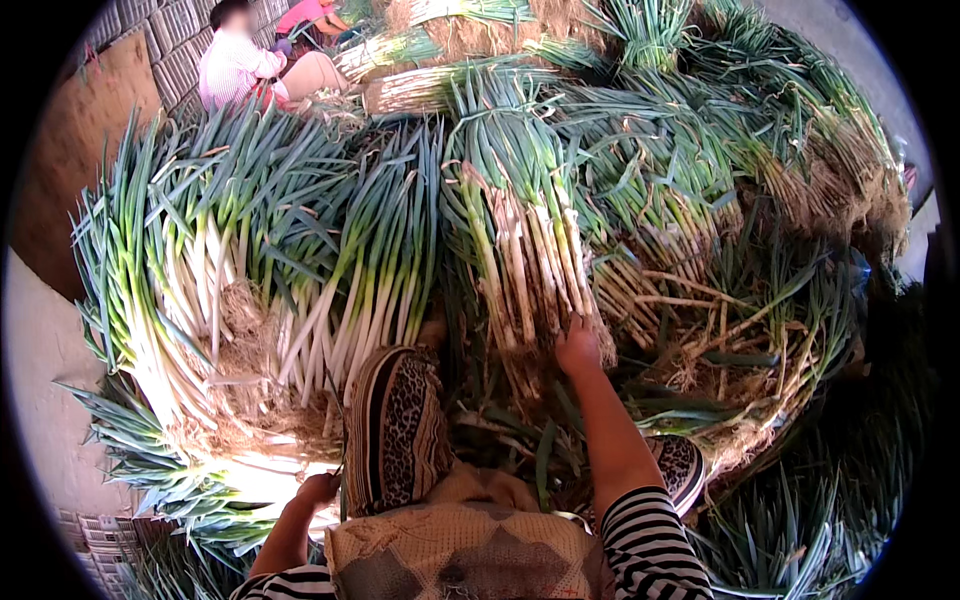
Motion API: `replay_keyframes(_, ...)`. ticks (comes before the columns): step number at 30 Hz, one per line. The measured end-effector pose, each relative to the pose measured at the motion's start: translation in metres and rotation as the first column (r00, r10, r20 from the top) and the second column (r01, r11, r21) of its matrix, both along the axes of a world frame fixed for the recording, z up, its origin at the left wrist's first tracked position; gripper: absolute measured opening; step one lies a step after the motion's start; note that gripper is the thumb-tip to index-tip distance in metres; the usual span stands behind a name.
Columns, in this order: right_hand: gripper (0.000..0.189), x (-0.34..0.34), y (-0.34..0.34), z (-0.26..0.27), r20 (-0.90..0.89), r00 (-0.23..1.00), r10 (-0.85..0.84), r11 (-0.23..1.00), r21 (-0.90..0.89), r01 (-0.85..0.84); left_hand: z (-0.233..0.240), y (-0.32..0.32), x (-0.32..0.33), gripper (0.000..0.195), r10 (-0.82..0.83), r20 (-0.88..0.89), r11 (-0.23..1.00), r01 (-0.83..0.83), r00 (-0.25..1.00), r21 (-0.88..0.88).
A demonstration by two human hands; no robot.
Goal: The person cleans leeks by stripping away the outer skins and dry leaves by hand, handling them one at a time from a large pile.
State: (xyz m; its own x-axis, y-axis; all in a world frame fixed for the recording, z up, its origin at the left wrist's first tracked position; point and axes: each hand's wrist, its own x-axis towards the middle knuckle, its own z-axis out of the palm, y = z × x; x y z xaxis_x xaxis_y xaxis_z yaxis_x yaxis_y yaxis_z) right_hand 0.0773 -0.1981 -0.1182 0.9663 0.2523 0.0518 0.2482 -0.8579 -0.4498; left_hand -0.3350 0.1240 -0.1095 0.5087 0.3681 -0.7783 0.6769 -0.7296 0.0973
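My right hand [579,349] is closed at the root end of a green onion stalk in the middle bundle [525,262]. This bundle has brownish, unpeeled stalks and is tied near its leaves. Low on the left, my left hand [321,489] is curled beside the white stalks and roots of cleaned green onions [247,476]. A thin dark strip runs close to its fingers, and I cannot tell whether they grip it. A large heap of cleaned green onions [195,262] with white stems and matted roots fills the left side.
My patterned shoes [396,427] and cloth-covered lap [465,551] are between my hands. Loose stalks and roots [705,360] lie to the right, below more bundles [660,202]. Two people sit at the upper left, one in a striped shirt [236,67], near a brown board [112,150].
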Motion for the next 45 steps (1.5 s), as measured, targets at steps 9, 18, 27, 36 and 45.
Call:
replay_keyframes(9, 0.046, 0.040, 0.031, -0.003, -0.140, 0.980, -0.142, 0.958, -0.269, 0.100, 0.015, -0.002, 0.040, 0.039, 0.204, 0.281, 0.978, -0.181, 0.938, -0.107)
replay_keyframes(18, 0.039, 0.072, 0.042, -0.005, -0.310, 0.946, -0.093, 0.969, -0.245, 0.015, -0.020, 0.016, -0.023, 0.051, -0.089, -0.153, 0.996, 0.091, 0.984, 0.004)
replay_keyframes(27, 0.052, 0.042, 0.019, 0.097, -0.476, 0.787, 0.392, 0.919, 0.155, -0.363, -0.027, 0.017, -0.021, 0.043, -0.038, -0.220, 0.999, 0.034, 0.975, -0.023)
replay_keyframes(36, 0.022, -0.019, -0.042, 0.189, -0.131, 0.961, 0.243, 0.707, 0.702, -0.083, -0.041, 0.014, 0.078, 0.037, -0.015, -0.020, 0.997, 0.016, 1.000, 0.077)
replay_keyframes(45, 0.043, -0.107, -0.110, 0.254, -0.366, 0.886, 0.283, 0.362, 0.896, 0.255, 0.014, -0.013, 0.130, 0.033, -0.237, 0.431, 0.962, 0.147, 0.871, 0.231)
